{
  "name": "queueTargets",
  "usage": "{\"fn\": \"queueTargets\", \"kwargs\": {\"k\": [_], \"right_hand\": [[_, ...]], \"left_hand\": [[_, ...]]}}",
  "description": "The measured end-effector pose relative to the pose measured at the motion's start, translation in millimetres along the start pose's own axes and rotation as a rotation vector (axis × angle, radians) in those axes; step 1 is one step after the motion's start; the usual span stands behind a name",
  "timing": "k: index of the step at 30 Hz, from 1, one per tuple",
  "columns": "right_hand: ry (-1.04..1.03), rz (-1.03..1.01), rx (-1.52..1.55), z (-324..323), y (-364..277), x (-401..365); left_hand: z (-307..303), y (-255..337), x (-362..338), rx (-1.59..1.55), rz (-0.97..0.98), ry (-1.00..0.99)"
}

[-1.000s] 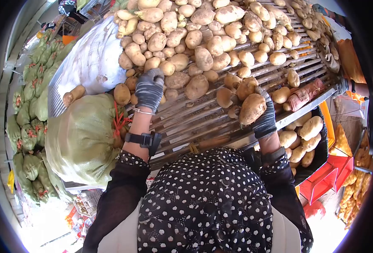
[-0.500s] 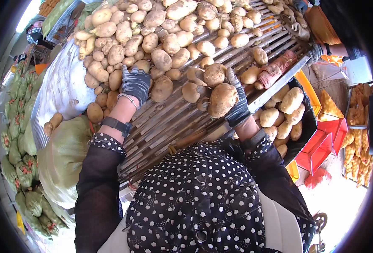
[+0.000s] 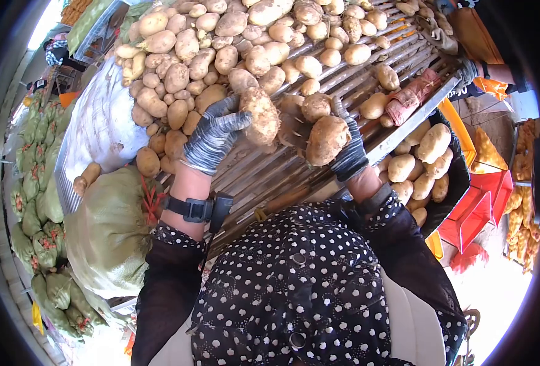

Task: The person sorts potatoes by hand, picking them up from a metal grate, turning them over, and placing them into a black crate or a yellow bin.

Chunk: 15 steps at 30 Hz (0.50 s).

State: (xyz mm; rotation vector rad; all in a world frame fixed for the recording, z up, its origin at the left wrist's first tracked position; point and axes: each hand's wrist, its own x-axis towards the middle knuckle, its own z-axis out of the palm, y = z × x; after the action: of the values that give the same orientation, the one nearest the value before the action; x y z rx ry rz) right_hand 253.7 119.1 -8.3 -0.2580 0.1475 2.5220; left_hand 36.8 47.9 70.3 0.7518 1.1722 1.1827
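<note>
Centre frame: left hand (image 3: 212, 141) fingers wrapped round long potato (image 3: 261, 114); right hand (image 3: 350, 157) closed on round potato (image 3: 326, 139). Hold both low over slatted rack (image 3: 264, 180), grip firm, turn to check skin.

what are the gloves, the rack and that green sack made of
Gloves on left hand and right hand: grey knit fabric with dark stripes, maybe rubber-coated. Rack: dusty matt slats, seemingly wood or bamboo. Green sack: likely woven plastic, faint sheen and stiff creases, tied with red cord.
</note>
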Motion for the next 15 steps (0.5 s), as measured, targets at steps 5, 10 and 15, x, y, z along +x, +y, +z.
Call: {"fn": "queueTargets", "kwargs": {"k": [5, 10, 15], "right_hand": [[-0.091, 0.028, 0.032, -2, -5, -8], [-0.014, -0.077, 0.038, -10, -6, -17], [-0.088, -0.134, -0.089, -13, -15, -30]], "left_hand": [[33, -3, 13, 0.43, -0.104, 0.124], [-3, 13, 13, -0.049, -0.031, -0.035], [-20, -9, -6, 0.381, -0.229, 0.426]]}}
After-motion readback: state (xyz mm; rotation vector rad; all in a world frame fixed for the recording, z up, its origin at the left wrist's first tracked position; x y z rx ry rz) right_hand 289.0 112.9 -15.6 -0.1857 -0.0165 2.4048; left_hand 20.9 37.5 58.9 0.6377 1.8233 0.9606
